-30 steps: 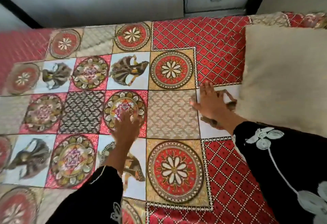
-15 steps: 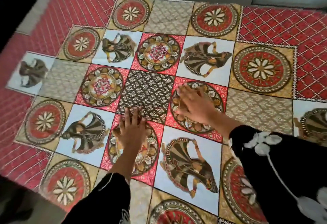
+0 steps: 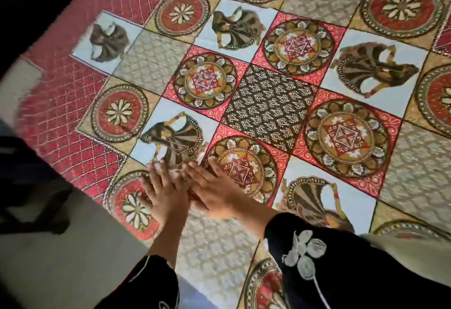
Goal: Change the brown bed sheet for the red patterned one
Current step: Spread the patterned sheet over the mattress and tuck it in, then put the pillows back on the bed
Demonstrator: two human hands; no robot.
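Left hand and right hand lie flat, fingers straight, gripping nothing, on the red patterned fabric bed sheet near the bed's near edge; seemingly only smoothing remains

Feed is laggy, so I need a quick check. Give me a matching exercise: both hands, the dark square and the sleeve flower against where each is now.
1 left hand
2 right hand
3 dark leaf-print square
4 white embroidered flower

a on the right sleeve
b flat on the red flower medallion
c middle of the red patterned sheet, clear of both hands
d flat at the left rim of the nearest mandala

Pairs: 1-b, 2-d, 3-c, 4-a
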